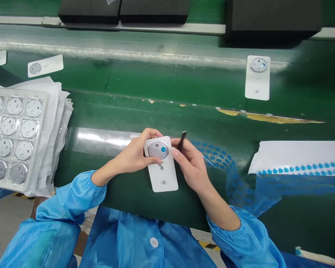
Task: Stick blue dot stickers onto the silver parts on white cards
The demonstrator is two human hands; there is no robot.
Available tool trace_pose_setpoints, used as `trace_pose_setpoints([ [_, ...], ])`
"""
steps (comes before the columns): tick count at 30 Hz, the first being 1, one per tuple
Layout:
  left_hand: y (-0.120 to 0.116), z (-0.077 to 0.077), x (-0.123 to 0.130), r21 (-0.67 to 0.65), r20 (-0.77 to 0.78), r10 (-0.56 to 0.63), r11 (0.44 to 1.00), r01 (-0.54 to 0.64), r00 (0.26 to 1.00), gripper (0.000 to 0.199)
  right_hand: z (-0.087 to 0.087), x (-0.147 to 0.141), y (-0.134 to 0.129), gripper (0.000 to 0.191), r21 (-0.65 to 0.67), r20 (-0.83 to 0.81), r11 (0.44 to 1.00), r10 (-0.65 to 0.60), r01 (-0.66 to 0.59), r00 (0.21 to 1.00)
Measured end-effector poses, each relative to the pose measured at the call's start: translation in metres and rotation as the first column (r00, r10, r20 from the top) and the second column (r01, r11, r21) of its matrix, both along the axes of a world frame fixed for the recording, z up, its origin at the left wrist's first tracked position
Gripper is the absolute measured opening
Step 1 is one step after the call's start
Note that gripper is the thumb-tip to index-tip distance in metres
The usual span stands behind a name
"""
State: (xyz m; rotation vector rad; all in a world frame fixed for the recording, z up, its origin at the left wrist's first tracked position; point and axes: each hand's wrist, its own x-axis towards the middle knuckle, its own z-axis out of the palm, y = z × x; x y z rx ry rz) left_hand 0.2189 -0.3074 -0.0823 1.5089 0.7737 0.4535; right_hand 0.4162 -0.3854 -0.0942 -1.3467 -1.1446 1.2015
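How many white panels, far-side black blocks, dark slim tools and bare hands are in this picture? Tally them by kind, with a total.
White panels: 4 (one cut off at the left edge)
Black blocks: 3
Dark slim tool: 1
Bare hands: 2 (left hand, right hand)
Total: 10

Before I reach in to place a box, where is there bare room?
Widest: the green surface between the upper left card and upper right card. Smaller: lower right, below the blue film. Crowded: the left edge, with its tray stack, and the centre, where the left hand holds a white card and the right hand a dark tool.
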Motion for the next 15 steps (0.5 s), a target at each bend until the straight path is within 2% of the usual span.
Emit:
trace_pose_setpoints([
  [2,-0.004,-0.002,0.003,-0.046,0.030,0.037,0.998,-0.035,0.999,0.058,0.002,-0.003,0.000,0.030,-0.157,-0.136,0.985,0.056,-0.077,0.989],
  [5,-0.010,-0.005,0.007,-0.032,0.025,0.075,0.997,-0.074,0.997,0.059,0.002,-0.005,0.001,0.035,-0.246,-0.175,0.968,0.009,-0.053,0.984],
  [12,-0.023,-0.011,0.011,0.090,0.020,0.125,0.988,-0.126,0.992,0.060,0.000,-0.008,0.000,0.040,-0.225,-0.131,0.974,-0.068,0.037,0.989],
  [15,-0.022,-0.013,0.010,0.090,0.019,0.133,0.987,-0.134,0.991,0.058,-0.001,-0.010,0.000,0.039,-0.205,-0.142,0.978,-0.076,0.045,0.987],
])
